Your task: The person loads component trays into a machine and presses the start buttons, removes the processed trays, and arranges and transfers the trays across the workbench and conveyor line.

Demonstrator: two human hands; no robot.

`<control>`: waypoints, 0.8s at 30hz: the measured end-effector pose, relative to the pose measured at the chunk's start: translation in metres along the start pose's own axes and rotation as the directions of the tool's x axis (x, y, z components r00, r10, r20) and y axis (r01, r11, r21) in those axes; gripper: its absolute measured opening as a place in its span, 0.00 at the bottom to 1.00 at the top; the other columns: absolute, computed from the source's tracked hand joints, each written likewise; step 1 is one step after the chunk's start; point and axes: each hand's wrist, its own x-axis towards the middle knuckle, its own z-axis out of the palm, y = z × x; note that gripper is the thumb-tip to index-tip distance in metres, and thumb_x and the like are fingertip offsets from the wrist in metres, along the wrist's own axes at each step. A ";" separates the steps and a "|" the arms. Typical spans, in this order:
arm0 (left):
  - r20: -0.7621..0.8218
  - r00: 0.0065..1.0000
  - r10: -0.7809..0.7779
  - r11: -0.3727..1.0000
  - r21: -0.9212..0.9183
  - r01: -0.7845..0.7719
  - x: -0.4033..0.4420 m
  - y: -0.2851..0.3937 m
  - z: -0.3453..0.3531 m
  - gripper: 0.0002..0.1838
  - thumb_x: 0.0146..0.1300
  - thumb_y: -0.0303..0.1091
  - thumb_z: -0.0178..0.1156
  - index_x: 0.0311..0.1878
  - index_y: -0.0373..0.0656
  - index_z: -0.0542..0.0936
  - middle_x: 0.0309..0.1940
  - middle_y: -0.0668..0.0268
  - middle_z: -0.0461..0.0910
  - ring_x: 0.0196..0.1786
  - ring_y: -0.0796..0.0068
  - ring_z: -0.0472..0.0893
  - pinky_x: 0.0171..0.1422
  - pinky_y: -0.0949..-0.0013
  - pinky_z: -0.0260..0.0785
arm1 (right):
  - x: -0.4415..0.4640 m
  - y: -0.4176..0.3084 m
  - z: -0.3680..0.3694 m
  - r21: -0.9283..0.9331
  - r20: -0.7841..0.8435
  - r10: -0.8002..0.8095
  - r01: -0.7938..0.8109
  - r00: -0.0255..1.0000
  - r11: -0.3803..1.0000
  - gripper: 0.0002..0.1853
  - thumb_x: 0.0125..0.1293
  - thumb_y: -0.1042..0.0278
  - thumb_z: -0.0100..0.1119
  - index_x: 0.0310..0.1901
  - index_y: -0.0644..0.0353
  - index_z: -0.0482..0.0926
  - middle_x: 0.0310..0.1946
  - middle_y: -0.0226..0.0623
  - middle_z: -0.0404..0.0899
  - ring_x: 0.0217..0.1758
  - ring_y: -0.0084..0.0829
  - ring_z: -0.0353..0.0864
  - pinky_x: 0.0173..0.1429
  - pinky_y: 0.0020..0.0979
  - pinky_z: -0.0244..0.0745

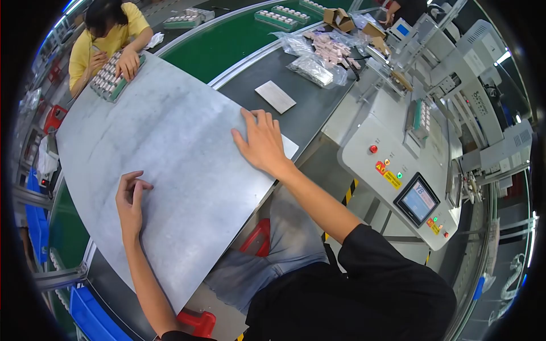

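Note:
A large grey metal sheet (170,131) lies in front of me. Over its left part is my left hand (132,199), fingers curved and apart, with nothing between them. My right hand (261,138) rests near the sheet's right corner, palm down with spread fingers, holding nothing. Beyond that corner, a pale rectangular plate (275,96) lies on the dark table surface (239,88), not touched by either hand.
A co-worker in a yellow top (136,23) handles a green tray of small parts (108,79) at the sheet's far left corner. Pinkish parts (330,48) and plastic bags (313,69) lie beyond the plate. A machine with a touchscreen (417,199) stands at right.

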 end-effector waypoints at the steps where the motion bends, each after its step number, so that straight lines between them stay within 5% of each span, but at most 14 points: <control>1: 0.005 1.000 -0.003 1.000 -0.002 0.003 0.000 0.000 0.000 0.14 0.76 0.36 0.54 0.56 0.37 0.77 0.34 0.65 0.82 0.41 0.78 0.77 0.53 0.72 0.65 | 0.000 0.001 0.000 0.004 -0.007 0.002 -0.002 1.000 1.000 0.29 0.69 0.54 0.61 0.64 0.67 0.74 0.55 0.52 0.73 0.58 0.48 0.71 0.62 0.45 0.66; 4: 0.010 1.000 -0.001 1.000 -0.012 0.002 0.001 -0.002 -0.001 0.14 0.75 0.35 0.54 0.56 0.37 0.77 0.34 0.64 0.82 0.42 0.78 0.78 0.54 0.72 0.66 | 0.012 0.010 -0.003 0.049 0.021 0.008 -0.009 1.000 0.999 0.26 0.69 0.55 0.61 0.60 0.66 0.76 0.54 0.52 0.72 0.58 0.50 0.71 0.63 0.46 0.67; 7: 0.007 1.000 -0.004 1.000 -0.023 0.004 0.000 -0.001 0.000 0.14 0.75 0.35 0.55 0.56 0.37 0.78 0.34 0.64 0.82 0.42 0.77 0.78 0.55 0.71 0.66 | 0.040 0.039 0.004 -0.073 -0.119 -0.013 0.004 0.993 0.997 0.23 0.69 0.55 0.62 0.54 0.66 0.78 0.54 0.55 0.71 0.58 0.53 0.71 0.64 0.47 0.68; 10: 0.006 1.000 -0.001 1.000 -0.022 0.002 0.001 -0.002 -0.001 0.13 0.74 0.34 0.55 0.55 0.37 0.78 0.34 0.64 0.82 0.42 0.77 0.78 0.55 0.71 0.67 | 0.073 0.077 0.013 -0.140 -0.194 -0.028 0.000 0.981 0.990 0.30 0.70 0.48 0.61 0.62 0.68 0.75 0.63 0.61 0.67 0.67 0.57 0.67 0.67 0.53 0.64; 15: 0.012 1.000 -0.011 1.000 -0.019 0.012 0.001 -0.001 0.000 0.13 0.74 0.35 0.55 0.55 0.37 0.78 0.34 0.64 0.82 0.42 0.76 0.78 0.56 0.70 0.67 | 0.107 0.114 0.022 -0.107 -0.039 0.023 -0.027 0.999 0.994 0.40 0.73 0.36 0.51 0.72 0.64 0.67 0.76 0.62 0.56 0.80 0.57 0.54 0.77 0.53 0.55; 18: 0.014 1.000 -0.028 1.000 -0.013 0.028 0.001 -0.002 0.000 0.14 0.75 0.35 0.55 0.55 0.37 0.78 0.34 0.64 0.82 0.42 0.76 0.78 0.57 0.69 0.67 | 0.109 0.118 0.031 -0.251 0.171 0.016 0.028 0.985 0.967 0.42 0.74 0.32 0.42 0.76 0.61 0.63 0.80 0.57 0.50 0.85 0.50 0.46 0.82 0.47 0.46; 21: 0.020 0.999 -0.030 0.999 0.016 0.029 0.002 -0.002 -0.001 0.14 0.75 0.36 0.55 0.56 0.37 0.78 0.34 0.64 0.82 0.43 0.77 0.77 0.58 0.69 0.66 | 0.107 0.119 0.039 -0.260 0.169 0.032 0.014 0.985 0.966 0.41 0.75 0.34 0.43 0.76 0.60 0.64 0.80 0.56 0.52 0.84 0.50 0.47 0.82 0.48 0.48; 24: 0.029 0.999 -0.039 0.999 0.005 0.039 0.002 -0.003 -0.002 0.14 0.75 0.37 0.55 0.56 0.38 0.77 0.34 0.64 0.82 0.44 0.77 0.77 0.59 0.69 0.65 | 0.100 0.111 0.037 -0.216 0.013 0.057 -0.053 0.998 0.975 0.31 0.72 0.44 0.55 0.66 0.60 0.74 0.71 0.53 0.66 0.76 0.49 0.61 0.76 0.45 0.58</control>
